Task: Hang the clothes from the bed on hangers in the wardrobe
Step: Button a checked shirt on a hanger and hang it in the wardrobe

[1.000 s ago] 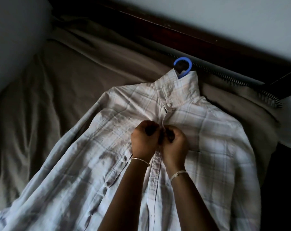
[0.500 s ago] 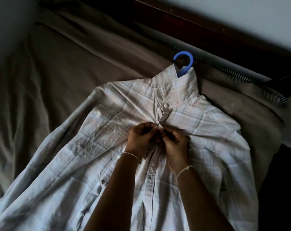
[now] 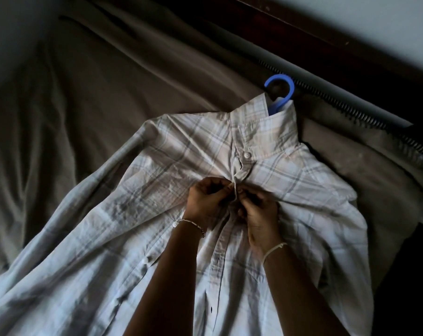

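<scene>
In the middle of the frame, the left hand [image 3: 204, 202] and right hand [image 3: 259, 214] pinch the shirt [image 3: 302, 190] front on the bed [image 3: 108, 93]. It looks soft and floppy; lift it by the blue hanger [image 3: 282, 89].

- The left hand [image 3: 204, 202] has turned from a knuckles-up fist to show its fingertips [image 3: 221, 186], which now pinch the front edge of the shirt [image 3: 302, 187]
- The right hand [image 3: 260, 212] has drawn slightly off the left, so a narrow strip of placket [image 3: 235, 190] shows where the knuckles met a second ago
- The cloth round the pinch has gathered into tighter creases fanning across the chest
- The forearms [image 3: 171, 275] have spread wider
- The hanger hook [image 3: 280, 89] sits a little further right in view
</scene>
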Tool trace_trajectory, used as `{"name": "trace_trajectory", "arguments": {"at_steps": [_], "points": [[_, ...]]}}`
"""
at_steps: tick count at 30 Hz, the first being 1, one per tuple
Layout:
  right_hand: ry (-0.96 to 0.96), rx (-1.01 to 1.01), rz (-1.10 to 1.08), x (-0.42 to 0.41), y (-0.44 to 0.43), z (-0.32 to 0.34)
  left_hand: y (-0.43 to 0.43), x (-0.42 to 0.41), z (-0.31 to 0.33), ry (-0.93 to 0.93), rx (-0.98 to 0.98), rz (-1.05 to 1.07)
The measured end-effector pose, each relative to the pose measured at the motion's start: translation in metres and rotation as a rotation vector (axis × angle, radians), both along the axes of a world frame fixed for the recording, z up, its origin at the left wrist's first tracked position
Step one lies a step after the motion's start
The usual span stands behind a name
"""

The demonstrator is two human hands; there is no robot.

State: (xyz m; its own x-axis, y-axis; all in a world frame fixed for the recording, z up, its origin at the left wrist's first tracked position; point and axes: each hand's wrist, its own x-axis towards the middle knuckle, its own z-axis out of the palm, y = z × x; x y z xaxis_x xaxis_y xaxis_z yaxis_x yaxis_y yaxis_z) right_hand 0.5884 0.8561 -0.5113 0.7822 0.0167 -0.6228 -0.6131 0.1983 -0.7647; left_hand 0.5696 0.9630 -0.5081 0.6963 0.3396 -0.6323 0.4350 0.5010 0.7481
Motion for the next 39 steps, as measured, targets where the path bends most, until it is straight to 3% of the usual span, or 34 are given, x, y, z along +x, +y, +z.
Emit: {"name": "trace_trajectory", "arguments": {"at_steps": [6, 20, 25, 29, 31, 35, 39], "points": [[0.016, -0.005, -0.012, 0.0, 0.003, 0.002, -0.005, 0.001, 0.011, 0.074, -0.032, 0.065], [-0.132, 0.076, 0.047, -0.006, -0.002, 0.001, -0.006, -0.006, -0.007, -0.044, 0.218, -0.09], [-0.115, 0.09, 0.111, -0.003, -0.008, -0.005, -0.004, -0.005, -0.01, -0.05, 0.411, -0.196], [-0.127, 0.069, 0.067, -0.006, -0.004, -0.004, -0.01, -0.004, -0.004, 0.013, 0.628, -0.123], [-0.205, -0.025, 0.037, -0.006, -0.001, -0.004, -0.016, -0.009, 0.003, 0.022, 0.743, -0.047], [-0.442, -0.411, 0.044, -0.032, 0.004, 0.002, -0.018, -0.044, 0.011, -0.011, 1.079, -0.034], [-0.495, -0.726, 0.182, -0.081, 0.003, 0.011, -0.009, -0.079, 0.011, 0.021, 1.121, -0.067]]}}
